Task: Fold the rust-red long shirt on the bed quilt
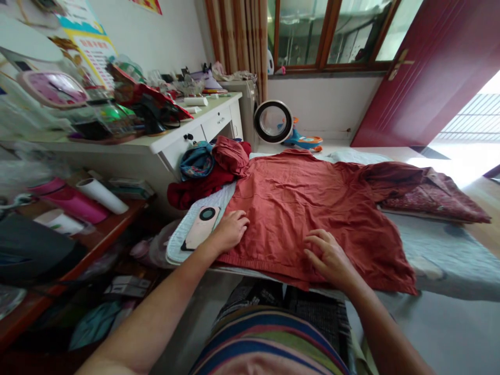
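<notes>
Rust-red garment [289,208] is spread out on our padded board [457,260], covering most of the middle, with the gathered hem along the board's near edge and the collar up at its far edge. Our left hand [233,230] rests palm down on the cloth toward the board's left end, fingers together and loosely bent; can't tell if they've got a pinch of fabric or not. Our right hand [325,255] is over the garment nearer the middle of the board, fingers spread and a bit curled, nothing gripped.

A phone [196,233] lies back up on the board's left end, just beside our left hand; any logo is too small for us to make out. Dark red cloth [195,191] and a blue patterned cloth [197,160] are bunched at the board's far left corner, and a maroon patterned fabric [437,200] sits toward its right end.

As for writing: left of the board, past the white desk [234,112], a wall poster [94,52] has lines of red characters, too blurry for us to read. Same with the dial on the pink clock [57,88] over there.
</notes>
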`<state>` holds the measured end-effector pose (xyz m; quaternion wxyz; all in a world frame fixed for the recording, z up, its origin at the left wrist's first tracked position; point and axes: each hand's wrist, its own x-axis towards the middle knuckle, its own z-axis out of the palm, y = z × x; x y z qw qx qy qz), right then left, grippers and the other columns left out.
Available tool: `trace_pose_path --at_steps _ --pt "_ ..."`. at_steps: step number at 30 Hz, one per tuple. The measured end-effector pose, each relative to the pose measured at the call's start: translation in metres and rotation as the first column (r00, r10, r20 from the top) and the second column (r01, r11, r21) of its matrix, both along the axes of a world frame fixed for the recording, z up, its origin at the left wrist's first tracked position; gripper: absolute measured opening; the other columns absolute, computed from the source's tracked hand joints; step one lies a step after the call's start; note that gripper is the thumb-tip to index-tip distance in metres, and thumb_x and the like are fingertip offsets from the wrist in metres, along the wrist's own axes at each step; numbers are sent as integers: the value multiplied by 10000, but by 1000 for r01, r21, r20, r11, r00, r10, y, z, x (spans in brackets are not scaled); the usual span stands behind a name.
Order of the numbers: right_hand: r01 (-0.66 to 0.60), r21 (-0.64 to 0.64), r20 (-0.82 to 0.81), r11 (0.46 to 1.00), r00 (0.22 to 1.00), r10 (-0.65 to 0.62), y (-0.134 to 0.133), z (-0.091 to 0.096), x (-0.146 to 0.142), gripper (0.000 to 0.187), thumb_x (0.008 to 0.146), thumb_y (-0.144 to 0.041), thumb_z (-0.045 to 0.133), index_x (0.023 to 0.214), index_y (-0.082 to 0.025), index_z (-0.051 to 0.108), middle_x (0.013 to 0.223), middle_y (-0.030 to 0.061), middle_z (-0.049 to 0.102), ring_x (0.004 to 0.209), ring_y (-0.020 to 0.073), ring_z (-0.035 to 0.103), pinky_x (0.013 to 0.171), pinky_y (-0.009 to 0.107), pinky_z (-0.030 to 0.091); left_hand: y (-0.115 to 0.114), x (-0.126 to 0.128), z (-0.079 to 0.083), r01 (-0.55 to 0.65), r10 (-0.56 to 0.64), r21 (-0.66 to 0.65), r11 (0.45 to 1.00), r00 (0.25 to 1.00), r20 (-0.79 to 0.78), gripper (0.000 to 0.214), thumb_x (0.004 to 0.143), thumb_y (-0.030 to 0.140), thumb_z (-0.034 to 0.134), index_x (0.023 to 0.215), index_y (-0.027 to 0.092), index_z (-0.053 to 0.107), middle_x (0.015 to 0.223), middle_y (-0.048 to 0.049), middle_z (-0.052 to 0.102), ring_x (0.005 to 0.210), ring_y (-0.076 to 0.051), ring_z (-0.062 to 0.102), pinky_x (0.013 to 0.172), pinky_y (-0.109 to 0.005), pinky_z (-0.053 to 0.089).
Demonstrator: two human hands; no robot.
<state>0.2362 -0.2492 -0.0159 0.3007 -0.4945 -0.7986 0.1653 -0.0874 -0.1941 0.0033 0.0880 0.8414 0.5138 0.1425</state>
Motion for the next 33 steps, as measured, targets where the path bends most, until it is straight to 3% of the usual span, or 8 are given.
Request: trace_pose_path --at_steps 5,8,12,18,24,28,31,33 --pt "99 105 42 990 994 -104 24 -36 -8 242 848 -275 580 1072 -224 658 1181 111 570 1127 284 525 978 499 459 27 -8 -17 -223 223 0 975 975 9 175 860 216 509 974 156 627 1055 -115 617 1047 -251 577 984 -401 429" --pt "98 104 60 990 993 -105 26 -46 -7 238 861 -282 574 1080 -233 655 1171 105 571 1110 283 529 967 506 463 41 -25 -15 -396 406 -119 910 911 74 499 757 264 650 1215 113 525 1201 -164 592 1179 -298 548 1023 -408 420" --pt "97 87 61 991 993 -103 26 -47 -5 237 862 -286 580 1085 -239 644 1182 97 565 1116 282 522 970 501 459 47 -33 -6 -443 573 -398 803 757 315 880 606 270 771 1378 118 376 1370 -182 527 1254 -316 523 1032 -398 431" --pt "103 66 78 992 991 -108 27 -48 -4 242 862 -292 584 1086 -224 645 1195 98 560 1133 278 513 990 489 444 40 -32 9 -17 739 -840 543 485 468 569 571 298 789 1098 176 612 1009 -101 730 886 -281 698 830 -418 552" --pt "104 48 61 993 992 -106 27 -48 -4 236 862 -284 588 1083 -231 648 1205 96 559 1144 279 508 996 490 440 40 -25 3 193 743 -800 568 298 600 534 590 251 793 1078 153 600 884 -94 739 835 -273 718 841 -455 553" --pt "95 36 56 995 994 -97 27 -47 -4 236 871 -284 581 1089 -227 648 1207 98 558 1137 276 506 995 490 437 43 -27 -2 112 693 -787 607 411 593 397 678 298 706 1042 168 619 904 -91 742 872 -275 710 836 -434 554" --pt "100 22 64 995 993 -101 27 -47 -3 241 876 -296 574 1093 -226 652 1214 96 559 1139 272 507 1000 481 435 44 -42 -1 -158 572 -669 726 678 461 377 732 302 647 1086 174 622 973 -85 738 965 -272 684 864 -391 537" --pt "105 15 67 994 992 -106 27 -47 -3 247 875 -309 573 1092 -227 655 1220 94 561 1147 271 506 1005 473 435 43 -53 3 -360 495 -489 795 850 180 359 754 256 615 1101 162 619 1008 -94 726 1009 -275 668 891 -379 514"
